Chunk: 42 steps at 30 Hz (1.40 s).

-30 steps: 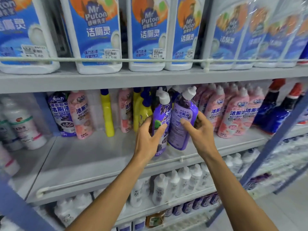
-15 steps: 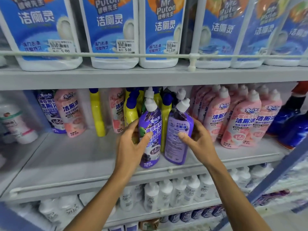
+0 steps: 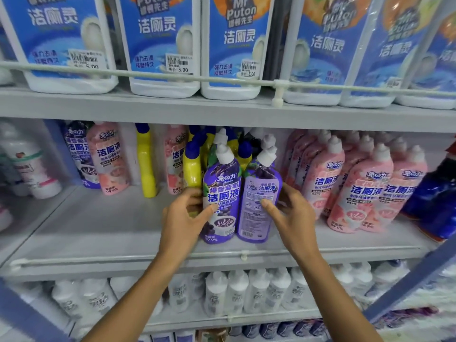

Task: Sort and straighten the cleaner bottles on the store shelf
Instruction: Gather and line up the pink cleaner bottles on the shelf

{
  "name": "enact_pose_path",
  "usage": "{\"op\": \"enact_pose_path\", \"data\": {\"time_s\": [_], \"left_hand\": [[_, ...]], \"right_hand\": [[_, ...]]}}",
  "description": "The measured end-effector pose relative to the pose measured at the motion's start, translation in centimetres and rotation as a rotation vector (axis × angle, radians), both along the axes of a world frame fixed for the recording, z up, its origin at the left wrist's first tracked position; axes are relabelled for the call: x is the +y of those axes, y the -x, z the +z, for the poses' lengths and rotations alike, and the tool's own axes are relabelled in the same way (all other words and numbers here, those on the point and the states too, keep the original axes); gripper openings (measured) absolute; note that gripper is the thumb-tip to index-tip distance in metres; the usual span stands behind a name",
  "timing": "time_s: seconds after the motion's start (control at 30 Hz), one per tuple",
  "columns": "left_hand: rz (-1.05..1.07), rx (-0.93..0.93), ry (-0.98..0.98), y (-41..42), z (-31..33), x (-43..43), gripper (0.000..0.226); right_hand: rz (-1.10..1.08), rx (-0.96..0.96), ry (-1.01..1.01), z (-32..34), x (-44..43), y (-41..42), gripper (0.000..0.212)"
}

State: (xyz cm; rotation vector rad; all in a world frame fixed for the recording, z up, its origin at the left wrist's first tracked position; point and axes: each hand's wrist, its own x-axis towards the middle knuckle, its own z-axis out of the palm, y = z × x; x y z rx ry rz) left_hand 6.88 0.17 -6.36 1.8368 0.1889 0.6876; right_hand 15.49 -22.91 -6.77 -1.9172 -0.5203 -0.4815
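Two purple cleaner bottles with white caps stand side by side at the front of the middle shelf (image 3: 103,225). My left hand (image 3: 183,218) grips the left purple bottle (image 3: 223,191), whose front label faces me. My right hand (image 3: 293,213) grips the right purple bottle (image 3: 259,193), which shows its back label and leans slightly left. Behind them crowd yellow bottles with blue caps (image 3: 191,164). A block of pink bottles (image 3: 357,188) stands to the right.
At the left back of the shelf stand a purple bottle (image 3: 77,154), a pink one (image 3: 109,156), a lone yellow one (image 3: 145,161) and another pink one (image 3: 175,159). Large blue-labelled white jugs (image 3: 158,45) fill the shelf above. Dark blue bottles (image 3: 434,201) sit far right. White bottles (image 3: 237,292) line the shelf below.
Both purple bottles came down and forward in my hands onto the front of the shelf. The camera has moved closer and shifted left.
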Motion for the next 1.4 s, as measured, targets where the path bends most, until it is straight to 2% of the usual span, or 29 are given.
{"op": "enact_pose_path", "data": {"time_s": [0.1, 0.2, 0.5, 0.73, 0.8, 0.87, 1.0, 1.07, 1.17, 1.3, 1.4], "left_hand": [[0.111, -0.019, 0.013, 0.2, -0.8, -1.5, 0.028], [0.127, -0.004, 0.048, -0.1, -0.7, -1.9, 0.035], [0.131, 0.032, 0.046, -0.1, -0.5, -1.7, 0.035], [-0.046, 0.053, 0.084, 0.8, 0.6, -0.6, 0.017], [-0.106, 0.083, 0.112, 1.4, 0.7, 0.2, 0.014], [-0.152, 0.093, 0.156, 2.3, 0.7, 1.3, 0.024], [-0.184, 0.126, 0.21, 4.8, 1.0, 4.8, 0.034], [-0.194, 0.123, 0.237, 6.3, 1.1, 7.2, 0.044], [-0.165, 0.111, 0.288, 8.3, 1.0, 11.3, 0.072], [-0.069, 0.101, 0.341, 11.2, 1.2, 16.2, 0.084], [0.007, 0.089, 0.376, 12.1, 1.9, 19.6, 0.093]], "right_hand": [[-0.053, 0.011, -0.023, -0.9, 1.0, 0.5, 0.065], [-0.063, 0.035, -0.033, -0.9, 1.4, 0.5, 0.067], [-0.062, 0.062, -0.067, -1.6, 1.9, 0.5, 0.057], [-0.06, 0.165, -0.078, -1.1, 2.2, 2.0, 0.055], [-0.028, 0.196, -0.124, -0.4, 2.6, 3.6, 0.047], [-0.025, 0.235, -0.185, 0.5, 3.0, 5.6, 0.035], [-0.134, 0.337, -0.256, 0.6, 4.2, 9.8, 0.028], [-0.183, 0.377, -0.29, 0.4, 5.2, 11.9, 0.036], [-0.172, 0.402, -0.369, 0.2, 7.5, 14.6, 0.064], [-0.135, 0.433, -0.432, 1.0, 12.1, 17.1, 0.058], [-0.106, 0.437, -0.395, 1.8, 16.1, 17.0, 0.051]]}}
